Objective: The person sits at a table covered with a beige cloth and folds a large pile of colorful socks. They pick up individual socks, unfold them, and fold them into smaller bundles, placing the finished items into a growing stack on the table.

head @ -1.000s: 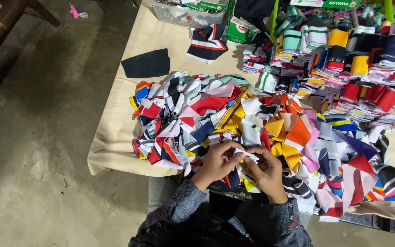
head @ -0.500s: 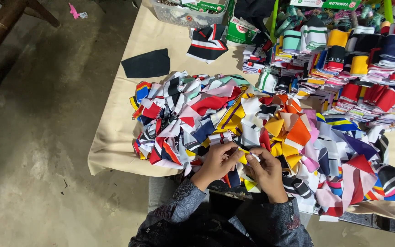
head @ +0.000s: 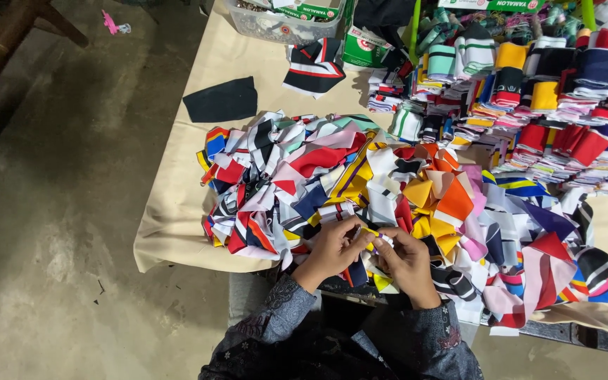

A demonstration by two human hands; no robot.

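Head view — left hand (head: pixel 332 250), right hand (head: pixel 406 264), fingers still pinching striped fabric strip (head: pixel 373 236); pile (head: pixel 402 190) unchanged

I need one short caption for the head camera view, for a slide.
Both hands, left hand and right hand, hold a small fabric piece over a pile of colourful striped fabric pieces.

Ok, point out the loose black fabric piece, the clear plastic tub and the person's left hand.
black fabric piece (head: pixel 221 100), head view, its flat middle.
clear plastic tub (head: pixel 262 27), head view, its front wall.
left hand (head: pixel 333 248), head view, back of the hand.
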